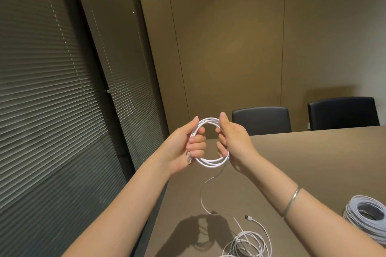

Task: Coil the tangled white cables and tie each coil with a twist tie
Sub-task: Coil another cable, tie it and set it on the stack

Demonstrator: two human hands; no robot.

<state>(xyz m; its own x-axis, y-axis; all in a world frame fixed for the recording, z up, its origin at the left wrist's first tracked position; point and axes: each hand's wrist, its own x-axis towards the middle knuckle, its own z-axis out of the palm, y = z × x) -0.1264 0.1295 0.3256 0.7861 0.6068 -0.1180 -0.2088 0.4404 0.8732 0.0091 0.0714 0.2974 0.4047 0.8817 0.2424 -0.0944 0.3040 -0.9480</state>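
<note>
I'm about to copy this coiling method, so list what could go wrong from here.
1. The loose tail hanging from the coil runs toward the tangled pile and may snag there.
2. Both the left hand and the right hand grip the coil; freeing one for a tie could let loops spring apart.

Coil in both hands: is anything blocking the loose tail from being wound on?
Nothing visible does. The coil is gripped by the left hand and the right hand. Its tail hangs free to the table, reaching the tangled cables, where snagging is possible.
</note>
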